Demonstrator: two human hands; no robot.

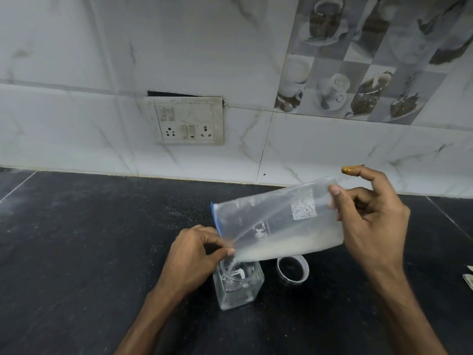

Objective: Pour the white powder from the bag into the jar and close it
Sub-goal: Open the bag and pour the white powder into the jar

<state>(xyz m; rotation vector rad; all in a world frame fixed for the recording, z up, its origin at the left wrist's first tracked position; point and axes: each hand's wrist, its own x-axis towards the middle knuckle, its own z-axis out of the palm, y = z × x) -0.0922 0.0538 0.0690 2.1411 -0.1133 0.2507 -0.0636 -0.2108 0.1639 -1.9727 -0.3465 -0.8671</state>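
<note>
A clear zip bag with a blue seal strip is held tilted, its open corner down over a square clear jar on the black counter. White powder lies along the bag's lower edge and runs in a thin stream into the jar's mouth. My left hand pinches the bag's low corner right above the jar. My right hand grips the bag's raised closed end. The jar's lid, a clear ring with a dark centre, lies on the counter just right of the jar.
The black stone counter carries a dusting of spilled powder. A white tiled wall with a switch-and-socket plate rises behind. Some paper shows at the right edge.
</note>
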